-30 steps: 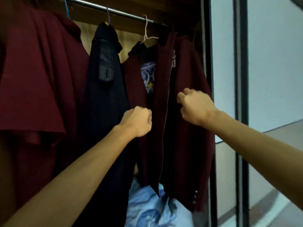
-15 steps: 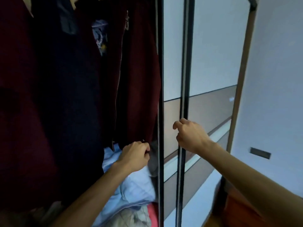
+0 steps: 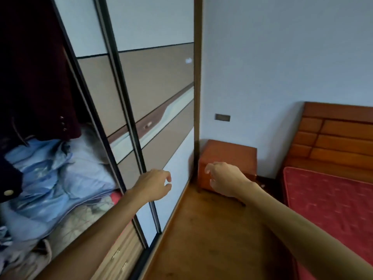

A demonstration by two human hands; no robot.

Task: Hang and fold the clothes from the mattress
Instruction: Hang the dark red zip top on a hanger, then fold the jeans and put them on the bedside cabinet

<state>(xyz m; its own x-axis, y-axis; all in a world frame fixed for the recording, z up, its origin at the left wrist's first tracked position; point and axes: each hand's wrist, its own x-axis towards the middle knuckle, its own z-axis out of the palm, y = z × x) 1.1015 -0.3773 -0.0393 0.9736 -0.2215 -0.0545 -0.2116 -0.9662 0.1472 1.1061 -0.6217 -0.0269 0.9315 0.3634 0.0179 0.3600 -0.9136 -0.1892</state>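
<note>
Left hand (image 3: 153, 184) and right hand (image 3: 224, 178) hovered before the sliding door (image 3: 157, 87).
Both hands' fingers were relaxed, slightly curled, holding nothing. A maroon jacket (image 3: 40, 87) hung in the open wardrobe (image 3: 197, 77) at left; the red mattress (image 3: 333, 209) lay at right.

Nothing legible anywhere. Pale speck (image 3: 188, 60) on the door (image 3: 157, 93), far left: too blurred to read. Dark plate (image 3: 222, 117) on the far wall (image 3: 282, 57): no marking to make out. Mattress (image 3: 333, 209), near right: woven pattern only, no lettering.
</note>
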